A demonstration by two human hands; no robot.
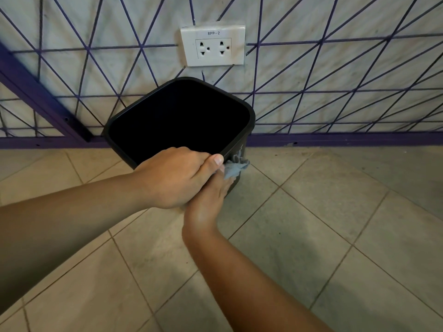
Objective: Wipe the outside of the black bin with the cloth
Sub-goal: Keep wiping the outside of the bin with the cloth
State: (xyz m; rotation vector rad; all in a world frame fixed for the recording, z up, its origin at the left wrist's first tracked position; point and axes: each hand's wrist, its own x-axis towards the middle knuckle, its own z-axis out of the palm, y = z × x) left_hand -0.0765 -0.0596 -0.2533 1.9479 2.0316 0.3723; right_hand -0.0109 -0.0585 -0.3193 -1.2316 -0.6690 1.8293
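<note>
A black bin (247,121) with rounded corners stands on the tiled floor against the wall, its dark mouth facing up at me. My left hand (177,176) grips the bin's near rim, thumb lying along the edge. My right hand (208,202) reaches under the left one and presses a small grey-blue cloth (233,167) against the bin's near right outer side. Most of the cloth is hidden behind my fingers; only a crumpled edge sticks out. The bin's lower wall is covered by my hands.
A white double socket plate (213,45) sits on the wall just above the bin. A purple metal frame (335,138) with thin crossing bars runs along the wall's base. Beige floor tiles (311,224) spread to the right and in front.
</note>
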